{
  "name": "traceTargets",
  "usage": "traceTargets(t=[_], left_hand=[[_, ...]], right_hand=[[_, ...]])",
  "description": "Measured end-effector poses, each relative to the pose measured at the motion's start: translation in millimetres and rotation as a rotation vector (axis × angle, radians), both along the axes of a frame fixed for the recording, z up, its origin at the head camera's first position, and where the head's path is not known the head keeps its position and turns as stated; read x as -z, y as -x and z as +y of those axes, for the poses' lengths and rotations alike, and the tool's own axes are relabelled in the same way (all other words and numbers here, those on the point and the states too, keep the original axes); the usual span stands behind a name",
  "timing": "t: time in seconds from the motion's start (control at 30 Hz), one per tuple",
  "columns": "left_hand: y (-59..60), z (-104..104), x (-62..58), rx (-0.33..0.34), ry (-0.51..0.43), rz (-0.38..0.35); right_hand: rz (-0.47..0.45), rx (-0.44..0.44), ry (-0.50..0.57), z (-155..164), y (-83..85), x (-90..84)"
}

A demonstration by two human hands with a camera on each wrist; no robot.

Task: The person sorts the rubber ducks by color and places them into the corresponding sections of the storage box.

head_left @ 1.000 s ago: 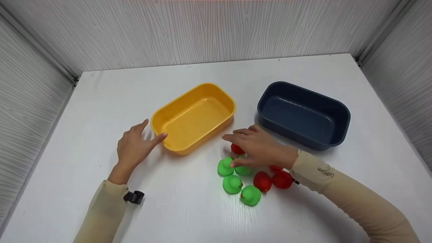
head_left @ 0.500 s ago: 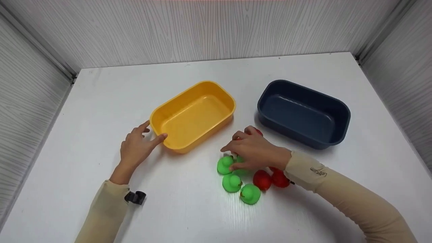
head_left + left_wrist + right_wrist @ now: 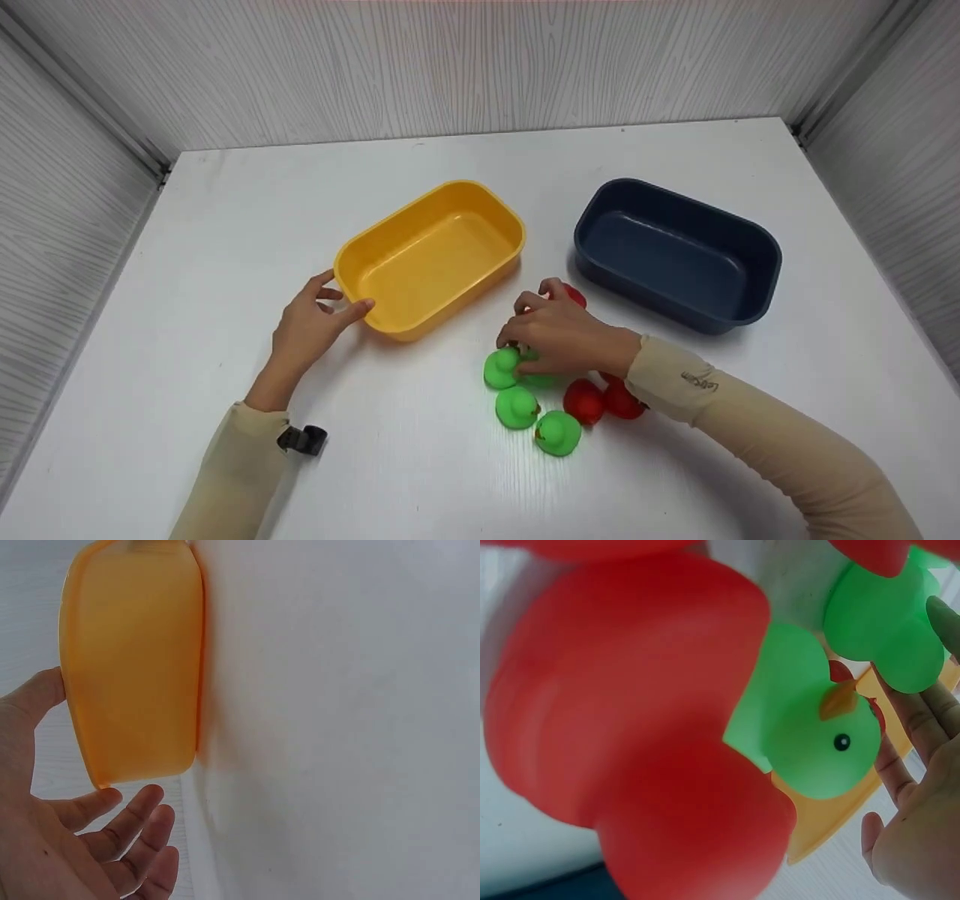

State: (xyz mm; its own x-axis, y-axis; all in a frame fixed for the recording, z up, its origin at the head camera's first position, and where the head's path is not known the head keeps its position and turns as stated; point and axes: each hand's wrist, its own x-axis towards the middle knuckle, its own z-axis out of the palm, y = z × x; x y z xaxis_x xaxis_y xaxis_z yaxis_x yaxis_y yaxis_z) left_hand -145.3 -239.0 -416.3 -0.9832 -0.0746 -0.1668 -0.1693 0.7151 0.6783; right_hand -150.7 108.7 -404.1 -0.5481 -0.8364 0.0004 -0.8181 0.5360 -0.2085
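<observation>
In the head view, left of centre, the left hand (image 3: 307,326) holds the near-left end of the yellow tub (image 3: 439,266), thumb and index finger at its rim, other fingers loosely bent. At centre, the right hand (image 3: 561,336) pinches a green duck (image 3: 501,370) between thumb and bent fingers. Below it, more green ducks (image 3: 517,407) and red toys (image 3: 583,402) lie on the table (image 3: 420,465); a navy tub (image 3: 664,262) stands upper right.

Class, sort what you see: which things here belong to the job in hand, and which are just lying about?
Likely in the job:
yellow tub, its end gripped by the left hand;
green ducks, one between thumb and fingers of the right hand.

Seemingly lying about, though either may belong:
navy tub, untouched;
red toys, some beside that hand.
</observation>
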Motion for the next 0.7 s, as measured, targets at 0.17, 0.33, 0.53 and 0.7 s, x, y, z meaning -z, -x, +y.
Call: traceTargets(t=[0.17, 0.33, 0.53, 0.7], left_hand=[[0.5, 0, -0.3, 0.004, -0.025, 0.005], [1.0, 0, -0.7, 0.009, -0.047, 0.015], [-1.2, 0, -1.7, 0.000, -0.088, 0.008], [-1.5, 1, 0.9, -0.010, -0.128, 0.009]], right_hand=[[-0.010, -0.004, 0.012, -1, 1.5, 0.2], [-0.032, 0.009, 0.011, -1, 3.5, -4.4], [-0.044, 0.012, 0.031, -3, 5.0, -14.8], [-0.042, 0.027, 0.056, -6, 6.3, -28.7]])
